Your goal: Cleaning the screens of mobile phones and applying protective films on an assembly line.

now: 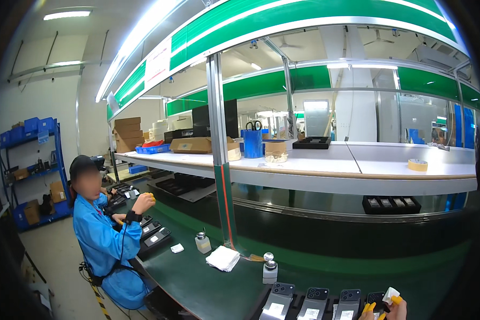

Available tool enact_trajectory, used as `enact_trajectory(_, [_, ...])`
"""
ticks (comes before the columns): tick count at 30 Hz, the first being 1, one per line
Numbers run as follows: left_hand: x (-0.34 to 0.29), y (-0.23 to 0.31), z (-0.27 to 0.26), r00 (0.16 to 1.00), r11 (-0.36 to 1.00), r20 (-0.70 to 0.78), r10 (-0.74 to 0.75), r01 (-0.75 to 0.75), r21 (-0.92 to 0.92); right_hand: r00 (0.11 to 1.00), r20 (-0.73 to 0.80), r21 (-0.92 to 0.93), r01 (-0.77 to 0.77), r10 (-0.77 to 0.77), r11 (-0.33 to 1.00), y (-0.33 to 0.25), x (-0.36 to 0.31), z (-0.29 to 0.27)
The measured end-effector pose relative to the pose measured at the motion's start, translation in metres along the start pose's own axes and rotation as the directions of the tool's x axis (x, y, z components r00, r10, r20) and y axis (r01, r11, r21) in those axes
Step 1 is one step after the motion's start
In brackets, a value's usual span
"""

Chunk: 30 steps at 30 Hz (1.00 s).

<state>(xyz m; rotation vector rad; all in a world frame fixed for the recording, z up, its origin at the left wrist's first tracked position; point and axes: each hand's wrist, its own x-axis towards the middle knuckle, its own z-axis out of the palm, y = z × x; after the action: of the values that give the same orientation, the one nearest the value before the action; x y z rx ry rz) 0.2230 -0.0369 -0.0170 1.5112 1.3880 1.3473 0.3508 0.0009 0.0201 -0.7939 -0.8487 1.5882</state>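
1. Where the green tabletop [192,282] extends to the left, a co-worker [109,250] in blue sits beside a separate row of dark phones [157,237], one hand raised with yellow fingertip covers.
2. A small white pad [177,248] lies near a squat bottle [202,242]; beside them is a loose stack of white cloths [223,258], apparently set where either station could reach it.
3. A second bottle [270,271] with a metal top stands upright just behind the near row, presumably to be handy yet clear of the wrists.
4. Three phones, the leftmost [279,301], lie camera ends away from the wearer, white labels uppermost; the uniform spacing likely allows handling one unit at a time.
5. Left hand [366,316]: covered fingertips beside the fourth phone [375,296], possibly steadying it. Whether this grip is closed on it, I cannot tell.
6. The fourth phone lies at the row's right end, between both hands.
7. Right hand [398,310]: grip narrow, pinching a folded white cloth [391,295] above the phone; the yellow covers probably prevent skin marks.
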Motion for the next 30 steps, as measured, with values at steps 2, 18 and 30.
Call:
enact_trajectory(2, [-0.001,-0.002,0.001,1.000,1.000,0.004,-0.018,0.018,-0.012,1.000,0.015,0.009,0.009,-0.010,1.000,0.001,0.001,0.000])
enact_trajectory(18, [-0.004,0.011,-0.050,0.996,0.828,0.067,0.064,-0.015,-0.560,0.965,-0.016,-0.489,0.221,-0.262,0.844,-0.020,-0.055,0.090])
enact_trajectory(30, [-0.048,0.011,-0.228,0.861,0.891,-0.462,-0.214,-0.021,-0.453,0.904,0.374,-0.240,-0.123,0.208,0.963,0.069,-0.038,0.238])
